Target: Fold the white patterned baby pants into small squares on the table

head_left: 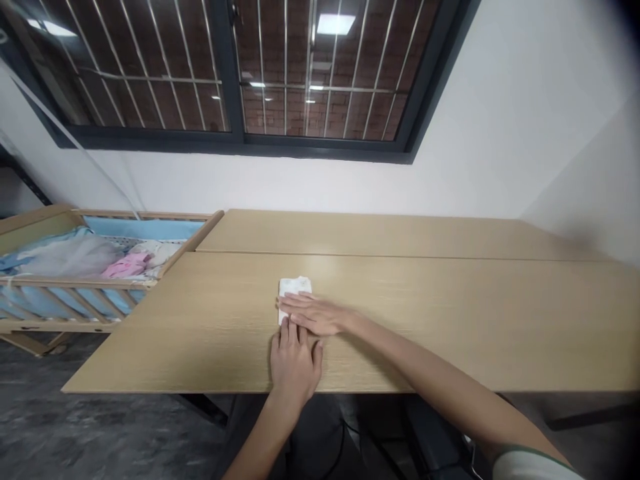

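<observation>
A folded white paper tissue (pixel 295 285) lies flat on the wooden table (pixel 425 313), left of the view's middle. My right hand (pixel 315 313) rests across it, palm down with the fingers stretched to the left, covering its lower part. Just below, my left hand (pixel 295 360) lies flat on the table, fingers pointing away from me. Its fingertips reach the tissue's lower edge and meet the right hand's fingers. Neither hand grips anything.
A wooden crib (pixel 95 287) with blue lining and a pink cloth (pixel 127 265) stands against the table's left end. A second wooden tabletop (pixel 370 233) adjoins the far edge, along the white wall (pixel 465 187). Above is a barred window (pixel 320 73). Cables (pixel 343 440) hang below the front edge.
</observation>
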Action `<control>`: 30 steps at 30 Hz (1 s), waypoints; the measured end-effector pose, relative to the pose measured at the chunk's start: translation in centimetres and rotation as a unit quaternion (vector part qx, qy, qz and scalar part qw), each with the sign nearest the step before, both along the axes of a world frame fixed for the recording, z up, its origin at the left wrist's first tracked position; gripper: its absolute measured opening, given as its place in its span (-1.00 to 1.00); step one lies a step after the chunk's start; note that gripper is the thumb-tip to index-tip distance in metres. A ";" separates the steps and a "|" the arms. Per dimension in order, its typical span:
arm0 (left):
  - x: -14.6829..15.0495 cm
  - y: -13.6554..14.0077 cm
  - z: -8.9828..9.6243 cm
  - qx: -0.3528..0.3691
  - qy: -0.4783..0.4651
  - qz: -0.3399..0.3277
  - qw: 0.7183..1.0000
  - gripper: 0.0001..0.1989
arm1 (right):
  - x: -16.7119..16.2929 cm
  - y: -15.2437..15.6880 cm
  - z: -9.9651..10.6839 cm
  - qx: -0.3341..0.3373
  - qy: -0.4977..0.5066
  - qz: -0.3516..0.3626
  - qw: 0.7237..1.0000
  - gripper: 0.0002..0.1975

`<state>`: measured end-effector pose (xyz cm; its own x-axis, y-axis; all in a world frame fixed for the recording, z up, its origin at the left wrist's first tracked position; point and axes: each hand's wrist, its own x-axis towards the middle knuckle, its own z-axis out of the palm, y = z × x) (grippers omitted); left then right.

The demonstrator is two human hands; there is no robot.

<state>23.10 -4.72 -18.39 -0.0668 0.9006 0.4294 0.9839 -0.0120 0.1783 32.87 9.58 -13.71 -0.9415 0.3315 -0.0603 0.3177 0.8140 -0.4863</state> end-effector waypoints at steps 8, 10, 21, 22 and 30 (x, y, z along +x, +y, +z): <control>0.3 0.2 -0.4 -0.009 -0.008 0.009 1.000 -0.42 | 0.6 6.0 -2.2 0.033 0.048 -0.090 0.994 -0.27; 0.0 0.1 -0.2 -0.013 -0.007 0.006 1.000 -0.43 | 0.7 6.4 -2.9 0.038 0.077 -0.108 0.990 -0.29; -6.7 4.0 3.1 -0.154 -0.019 0.119 0.981 -0.50 | 0.9 5.9 -3.8 0.107 0.216 -0.192 0.951 -0.46; -6.8 4.6 3.2 -0.166 -0.018 0.112 0.979 -0.51 | 0.8 5.7 -3.8 0.103 0.222 -0.203 0.948 -0.51; -6.4 3.7 3.2 -0.185 -0.052 0.032 0.981 -0.63 | -1.8 2.0 -3.5 0.024 0.215 -0.389 0.895 -0.67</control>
<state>16.69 -1.03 -15.24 -0.1539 0.9861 0.0627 0.9571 0.1331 0.2574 31.04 11.57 -17.21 -0.3569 0.8899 0.2840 0.5903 0.4505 -0.6697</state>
